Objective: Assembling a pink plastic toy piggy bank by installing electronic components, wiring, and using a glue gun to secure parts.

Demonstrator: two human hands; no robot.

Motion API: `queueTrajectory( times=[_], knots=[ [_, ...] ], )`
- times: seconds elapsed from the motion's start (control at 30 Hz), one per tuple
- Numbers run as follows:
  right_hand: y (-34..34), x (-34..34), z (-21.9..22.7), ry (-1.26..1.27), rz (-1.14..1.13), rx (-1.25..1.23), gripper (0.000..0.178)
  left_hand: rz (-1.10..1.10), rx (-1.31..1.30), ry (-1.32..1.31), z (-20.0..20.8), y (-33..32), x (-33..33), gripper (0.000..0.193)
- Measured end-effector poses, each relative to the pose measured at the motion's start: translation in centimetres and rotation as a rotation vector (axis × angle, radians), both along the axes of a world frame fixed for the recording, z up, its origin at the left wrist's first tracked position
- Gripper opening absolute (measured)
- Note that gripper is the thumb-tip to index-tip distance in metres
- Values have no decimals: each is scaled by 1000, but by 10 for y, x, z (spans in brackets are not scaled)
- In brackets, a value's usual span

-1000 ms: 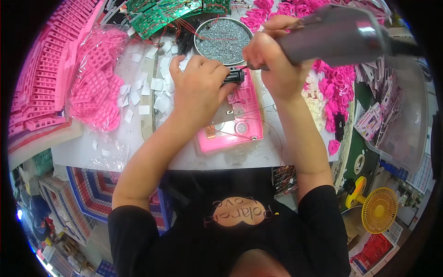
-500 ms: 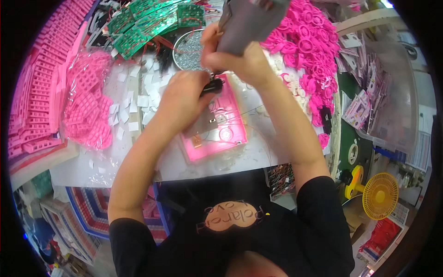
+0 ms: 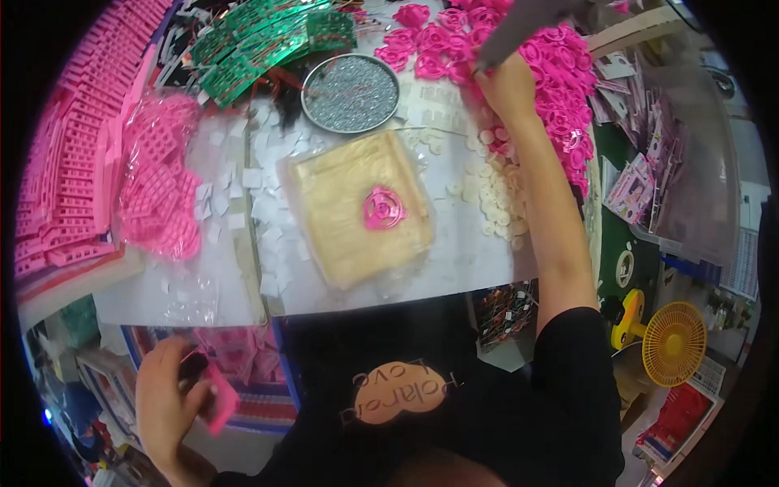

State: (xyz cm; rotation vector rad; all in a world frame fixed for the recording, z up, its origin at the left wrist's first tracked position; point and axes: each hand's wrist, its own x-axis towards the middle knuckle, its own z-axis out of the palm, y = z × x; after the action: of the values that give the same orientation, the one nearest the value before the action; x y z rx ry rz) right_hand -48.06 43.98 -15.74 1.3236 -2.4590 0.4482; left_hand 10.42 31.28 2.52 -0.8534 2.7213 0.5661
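Observation:
At the lower left, past the table's front edge, my left hand (image 3: 169, 398) is closed on a pink plastic panel (image 3: 221, 399) with a black part by the fingers. It is beside a blue-rimmed crate (image 3: 280, 357) with pink pieces in it. My right hand (image 3: 510, 88) reaches to the far right, closed around a grey power screwdriver (image 3: 531, 31), blurred and partly out of view. Its fingers are at the edge of a heap of pink ring-shaped parts (image 3: 560, 89). One pink ring-shaped part (image 3: 384, 209) lies on a plastic-wrapped tan pad (image 3: 333, 235).
A round dish (image 3: 305, 104) of small screws stands behind the pad. Green circuit boards (image 3: 268, 49) with wires are at the back left. Pink panels (image 3: 73, 162) and a bag of pink grids (image 3: 154, 178) lie left; white discs (image 3: 497, 195) lie right. A yellow fan (image 3: 673, 344) stands lower right.
My left hand has carried the pink panel off the pad, down and left past the table edge. My right hand has moved right with the power screwdriver to the pink heap.

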Motion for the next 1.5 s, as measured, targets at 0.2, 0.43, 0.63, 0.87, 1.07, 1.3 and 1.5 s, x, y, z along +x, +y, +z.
queueTrajectory(
  times=[0.2, 0.43, 0.63, 0.87, 1.07, 1.3, 1.5],
  knots=[
    [56, 89, 25, -645, -79, -368, 24, -140, 132, 410, -91, 19, -65, 34],
    [75, 131, 29, -534, 197, -326, 24, -243, 187, 651, -139, 32, -121, 19],
    [84, 102, -3, -483, 168, -192, 29, -245, 299, 751, -142, 73, -87, 13],
    [57, 74, -20, -138, 386, 195, 33, 349, 363, 791, -202, 132, 8, 8],
    [54, 86, 8, 210, 519, 241, 29, 1056, 230, 574, -338, 143, 136, 14],
    [-39, 335, 87, -223, 1014, 278, 31, 1282, 15, -34, -567, 172, 337, 31],
    [-162, 556, 55, -27, 1410, 332, 68, 1559, 122, -110, -594, 124, 366, 47]
  ],
)
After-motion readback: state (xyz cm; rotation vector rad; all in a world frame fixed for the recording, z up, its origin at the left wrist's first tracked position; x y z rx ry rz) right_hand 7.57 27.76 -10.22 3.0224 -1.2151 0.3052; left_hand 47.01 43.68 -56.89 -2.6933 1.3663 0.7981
